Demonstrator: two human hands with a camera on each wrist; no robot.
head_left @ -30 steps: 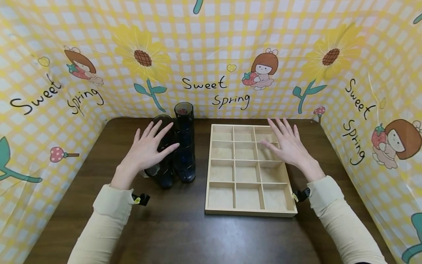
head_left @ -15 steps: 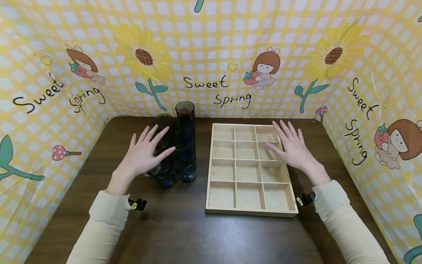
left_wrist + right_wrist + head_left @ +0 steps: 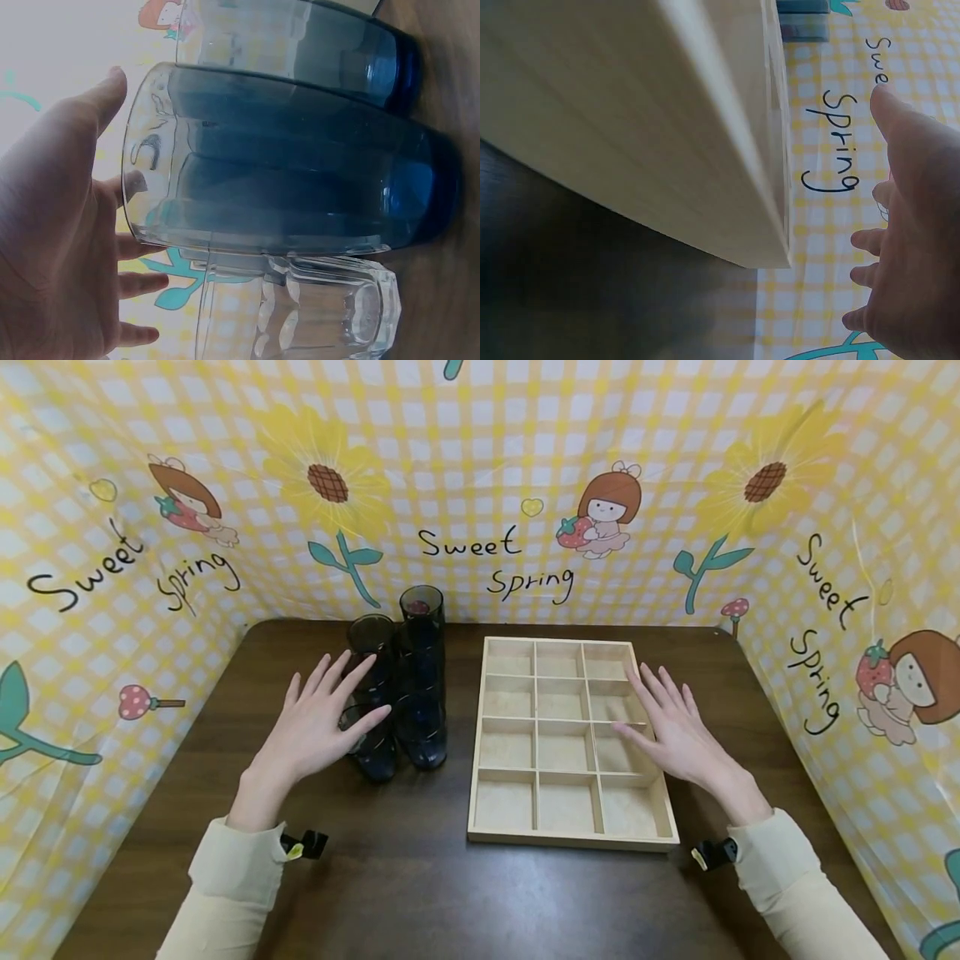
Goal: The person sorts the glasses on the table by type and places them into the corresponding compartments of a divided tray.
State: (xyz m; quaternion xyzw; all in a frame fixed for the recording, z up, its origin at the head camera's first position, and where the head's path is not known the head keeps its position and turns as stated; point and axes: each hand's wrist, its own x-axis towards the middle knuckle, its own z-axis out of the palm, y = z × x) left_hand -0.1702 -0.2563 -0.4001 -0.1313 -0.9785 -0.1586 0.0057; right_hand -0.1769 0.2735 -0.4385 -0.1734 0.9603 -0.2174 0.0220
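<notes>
My left hand (image 3: 306,733) hovers with spread fingers beside a group of several dark blue glasses (image 3: 424,731), partly covering the left ones in the head view. From the left wrist, a tall blue glass (image 3: 300,169) stands close in front of the palm, and a clear faceted glass (image 3: 307,311) shows beside it. On the right, a pale wooden tray (image 3: 573,841) with several square compartments lies on the table. My right hand (image 3: 684,745) is held over the tray's right edge, fingers extended and holding nothing. In the right wrist view the tray's wooden side (image 3: 630,142) fills much of the picture.
The dark brown table (image 3: 390,902) extends toward me in front of the glasses and tray. A yellow checked cloth (image 3: 480,468) with printed flowers and figures rises behind the table and along both sides. Between the glasses and the tray runs a narrow strip of table.
Both hands have drawn back toward me and farther apart, the left one down and left, the right one down and right. The glasses and tray stay where they were.
</notes>
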